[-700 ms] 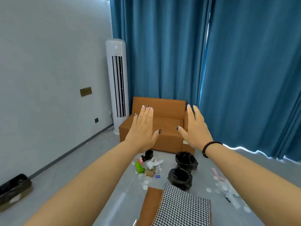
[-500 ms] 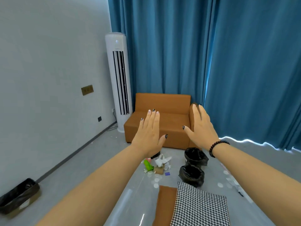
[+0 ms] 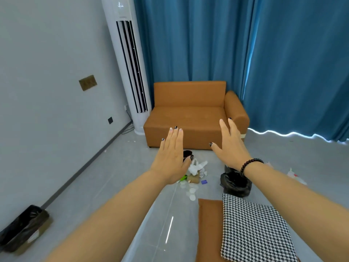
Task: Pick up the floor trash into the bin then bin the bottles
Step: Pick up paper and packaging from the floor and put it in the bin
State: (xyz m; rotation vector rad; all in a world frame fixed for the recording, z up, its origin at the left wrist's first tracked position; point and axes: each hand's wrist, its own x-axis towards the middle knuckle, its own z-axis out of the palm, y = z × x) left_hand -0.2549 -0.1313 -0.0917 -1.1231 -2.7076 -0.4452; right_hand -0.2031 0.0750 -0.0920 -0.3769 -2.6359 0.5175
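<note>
Both arms are stretched forward, the left hand [image 3: 172, 157] and the right hand [image 3: 231, 146] held flat with fingers straight, palms down, gripping nothing. Below them on the grey tiled floor [image 3: 117, 186] lies a small heap of crumpled white paper and scraps [image 3: 194, 173] with round white discs beside it. Just to its right stands a round bin lined with a black bag [image 3: 235, 184]. A clear plastic bottle [image 3: 294, 176] lies farther right. Behind sits an orange leather sofa [image 3: 188, 114].
</note>
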